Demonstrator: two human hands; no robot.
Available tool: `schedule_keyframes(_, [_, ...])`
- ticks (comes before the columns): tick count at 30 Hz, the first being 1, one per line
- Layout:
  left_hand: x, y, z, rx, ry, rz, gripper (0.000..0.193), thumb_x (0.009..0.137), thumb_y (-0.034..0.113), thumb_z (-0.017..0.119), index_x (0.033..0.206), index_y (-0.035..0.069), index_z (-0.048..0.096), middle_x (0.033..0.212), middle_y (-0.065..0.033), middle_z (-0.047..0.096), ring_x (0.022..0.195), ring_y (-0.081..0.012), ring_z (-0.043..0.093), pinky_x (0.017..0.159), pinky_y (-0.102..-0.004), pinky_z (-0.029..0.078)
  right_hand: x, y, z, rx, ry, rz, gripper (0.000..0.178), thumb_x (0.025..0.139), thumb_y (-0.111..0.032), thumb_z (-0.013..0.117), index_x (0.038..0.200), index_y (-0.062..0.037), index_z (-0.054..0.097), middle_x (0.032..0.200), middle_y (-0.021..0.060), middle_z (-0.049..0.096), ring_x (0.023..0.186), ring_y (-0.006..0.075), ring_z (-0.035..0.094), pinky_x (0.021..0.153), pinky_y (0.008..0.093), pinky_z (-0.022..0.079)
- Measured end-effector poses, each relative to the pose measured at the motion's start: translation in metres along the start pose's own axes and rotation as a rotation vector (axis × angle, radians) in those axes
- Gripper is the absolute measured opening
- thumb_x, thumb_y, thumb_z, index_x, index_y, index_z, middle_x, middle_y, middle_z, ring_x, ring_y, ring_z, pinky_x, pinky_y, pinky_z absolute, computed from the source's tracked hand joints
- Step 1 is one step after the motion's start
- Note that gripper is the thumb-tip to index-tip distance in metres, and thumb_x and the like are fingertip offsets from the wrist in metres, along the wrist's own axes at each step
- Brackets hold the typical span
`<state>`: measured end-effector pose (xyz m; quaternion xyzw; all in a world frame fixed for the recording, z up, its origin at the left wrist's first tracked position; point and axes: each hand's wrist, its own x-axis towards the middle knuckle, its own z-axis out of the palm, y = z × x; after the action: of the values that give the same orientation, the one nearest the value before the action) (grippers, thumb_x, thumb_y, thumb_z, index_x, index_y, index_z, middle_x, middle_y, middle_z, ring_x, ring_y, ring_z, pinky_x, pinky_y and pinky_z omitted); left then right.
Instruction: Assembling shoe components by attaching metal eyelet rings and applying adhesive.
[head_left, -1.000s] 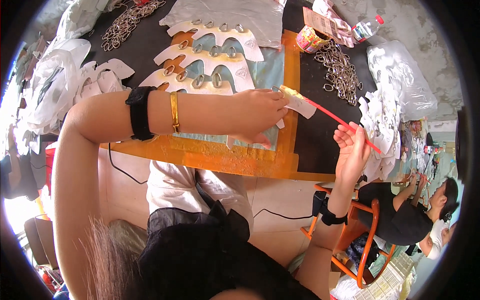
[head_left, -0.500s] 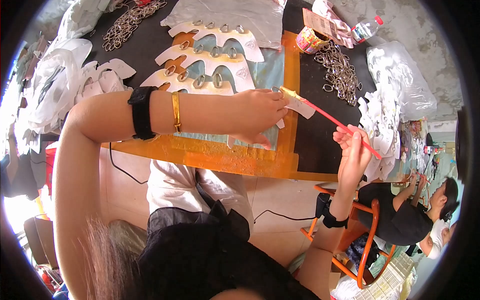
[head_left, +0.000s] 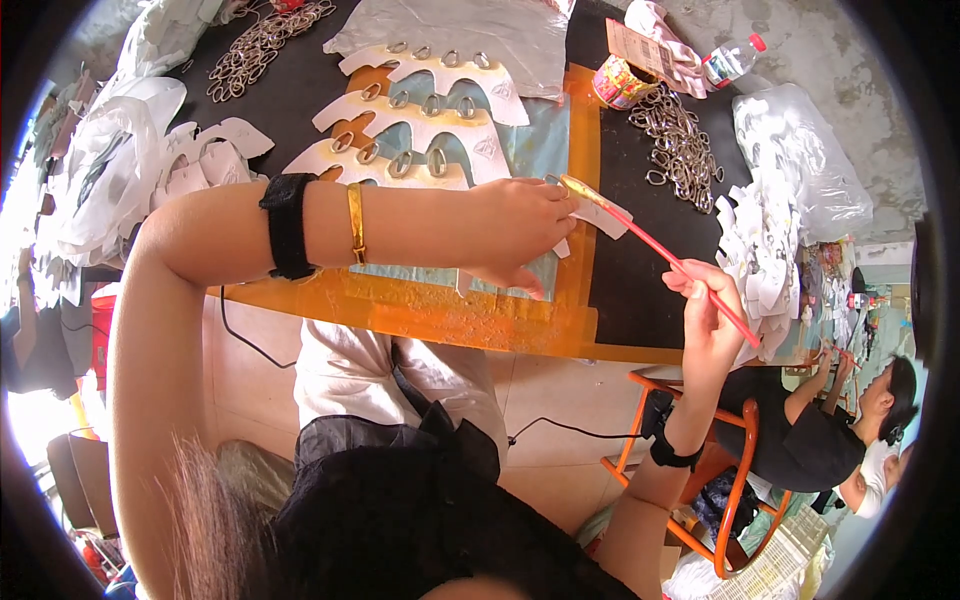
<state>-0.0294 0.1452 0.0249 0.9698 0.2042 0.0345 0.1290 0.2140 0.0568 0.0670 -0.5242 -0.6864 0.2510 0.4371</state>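
Observation:
My left hand [head_left: 515, 228] lies over a white cut piece [head_left: 603, 217] on the table's near side, mostly hiding it. Its fingers rest bent on the piece and the thumb is spread apart. By the fingertips shows part of a metal ring [head_left: 552, 180]. My right hand [head_left: 712, 298] is closed round a thin red stick [head_left: 655, 246], whose tip is coated in something yellowish and reaches the left fingertips. Beyond my left arm, white scalloped pieces [head_left: 405, 112] lie in rows, with oval metal rings [head_left: 432, 104] standing on their yellow-smeared parts.
Piles of metal rings [head_left: 672, 145] [head_left: 262, 50] lie at the far right and far left. A colourful tub [head_left: 620, 82] and a bottle [head_left: 733, 60] stand at the back right. White pieces [head_left: 765, 260] heap along the right edge. Another person [head_left: 810, 430] sits at right near an orange chair [head_left: 735, 500].
My right hand has shifted slightly right and turned, its fingers closing further over the stick. The stick's tip stays by the left fingertips. The left hand is nearly still.

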Motion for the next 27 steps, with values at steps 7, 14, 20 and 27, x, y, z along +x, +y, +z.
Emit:
schedule_keyframes(7, [0.001, 0.0, 0.001, -0.003, -0.013, -0.009, 0.075, 0.067, 0.04, 0.072, 0.12, -0.005, 0.045, 0.131, -0.0202, 0.04, 0.122, -0.0289, 0.039, 0.101, -0.0342, 0.033, 0.0, -0.001, 0.002, 0.021, -0.011, -0.069, 0.015, 0.084, 0.004, 0.047, 0.095, 0.0044, 0.057, 0.094, 0.0145, 0.06, 0.08, 0.0187, 0.062, 0.074, 0.0283, 0.052])
schedule_keyframes(14, [0.002, -0.001, 0.0, 0.006, -0.033, -0.011, 0.076, 0.067, 0.042, 0.071, 0.12, -0.005, 0.045, 0.13, -0.0205, 0.041, 0.122, -0.029, 0.039, 0.101, -0.0346, 0.032, 0.0, -0.011, -0.002, -0.231, -0.124, -0.216, 0.021, 0.075, 0.012, 0.053, 0.091, 0.0016, 0.06, 0.095, 0.0141, 0.06, 0.081, 0.0217, 0.062, 0.071, 0.0277, 0.05])
schedule_keyframes(20, [0.001, -0.001, 0.002, 0.01, -0.001, -0.002, 0.076, 0.067, 0.043, 0.071, 0.119, -0.006, 0.045, 0.127, -0.0201, 0.044, 0.121, -0.0292, 0.041, 0.101, -0.0337, 0.033, -0.008, -0.016, 0.0, -0.3, -0.199, -0.267, 0.021, 0.074, 0.01, 0.054, 0.092, 0.0013, 0.061, 0.097, 0.0147, 0.06, 0.084, 0.0242, 0.061, 0.071, 0.0282, 0.049])
schedule_keyframes(27, [0.0, 0.001, 0.001, -0.013, 0.013, -0.013, 0.075, 0.066, 0.042, 0.071, 0.118, -0.006, 0.046, 0.125, -0.0202, 0.046, 0.12, -0.0294, 0.042, 0.1, -0.0338, 0.034, -0.01, -0.012, 0.002, -0.266, -0.183, -0.311, 0.019, 0.076, 0.009, 0.053, 0.091, 0.0017, 0.061, 0.098, 0.0166, 0.059, 0.084, 0.0245, 0.062, 0.07, 0.0284, 0.051])
